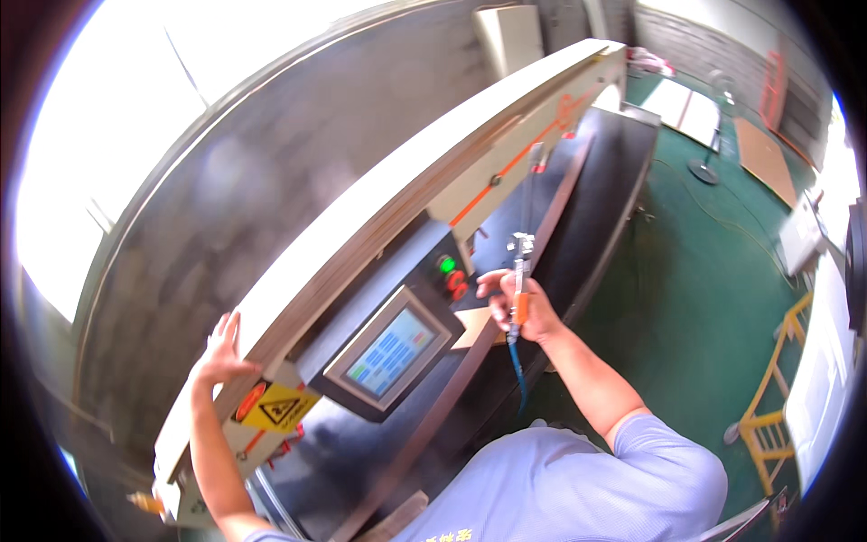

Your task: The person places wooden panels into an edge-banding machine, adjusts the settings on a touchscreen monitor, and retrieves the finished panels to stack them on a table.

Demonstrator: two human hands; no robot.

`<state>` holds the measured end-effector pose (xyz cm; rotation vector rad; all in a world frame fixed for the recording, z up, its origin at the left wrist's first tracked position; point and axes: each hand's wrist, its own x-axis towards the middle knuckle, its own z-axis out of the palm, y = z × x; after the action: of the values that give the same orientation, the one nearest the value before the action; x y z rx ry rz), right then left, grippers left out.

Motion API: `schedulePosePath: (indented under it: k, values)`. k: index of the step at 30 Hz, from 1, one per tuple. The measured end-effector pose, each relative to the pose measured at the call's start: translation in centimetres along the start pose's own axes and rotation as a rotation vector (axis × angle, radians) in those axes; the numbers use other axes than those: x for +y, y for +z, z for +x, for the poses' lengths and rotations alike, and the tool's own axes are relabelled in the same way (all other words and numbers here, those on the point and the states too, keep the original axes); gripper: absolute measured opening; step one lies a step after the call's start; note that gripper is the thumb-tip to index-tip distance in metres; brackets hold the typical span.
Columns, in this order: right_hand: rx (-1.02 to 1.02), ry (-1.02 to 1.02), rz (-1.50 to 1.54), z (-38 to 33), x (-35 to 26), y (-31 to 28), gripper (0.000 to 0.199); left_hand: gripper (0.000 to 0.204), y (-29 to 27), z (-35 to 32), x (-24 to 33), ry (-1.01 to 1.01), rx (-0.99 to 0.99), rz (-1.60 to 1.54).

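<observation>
My left hand (222, 354) rests on the near end of the machine's long white beam (316, 230), its fingers stretched over the edge and its thumb apart. My right hand (535, 313) is closed around an air gun (520, 305) with an orange part and metal fittings. A blue hose (518, 372) hangs from the gun's lower end. The fingers of this hand are close to the red buttons (456, 285) on the control box. A lit touch screen (391, 350) faces me between my hands, with a green lit button (446, 264) above it.
Under the beam runs a dark machine bed (587, 212) with a brown strip (452, 384) along it. A yellow warning label (280, 408) is near my left forearm. On the green floor at right stand a fan base (703, 172) and a yellow frame trolley (768, 406).
</observation>
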<state>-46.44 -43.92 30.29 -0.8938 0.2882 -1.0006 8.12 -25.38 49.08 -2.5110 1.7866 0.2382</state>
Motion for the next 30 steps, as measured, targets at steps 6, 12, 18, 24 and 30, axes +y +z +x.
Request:
schedulePosePath:
  k: [6,12,18,24,30]
  values:
    - [0.136,-0.011,0.046,2.1,0.2,0.1,0.041,0.119,-2.3,-4.6,4.9,0.123,0.055,-0.207]
    - [0.23,-0.032,-0.02,10.0,-3.2,-0.5,0.044,0.124,0.1,-12.4,11.8,-0.081,0.055,-0.048]
    - [0.339,-0.093,0.002,14.3,-6.9,-1.8,0.044,0.119,1.3,-19.2,17.5,-0.041,0.088,-0.021]
    - [0.374,-0.194,-0.086,11.2,-8.5,-1.1,0.026,0.112,5.4,-23.3,18.9,0.084,0.38,0.159]
    - [0.204,-0.196,0.16,-0.3,-4.9,-1.6,0.021,0.11,11.2,-33.3,19.1,0.054,0.394,0.224]
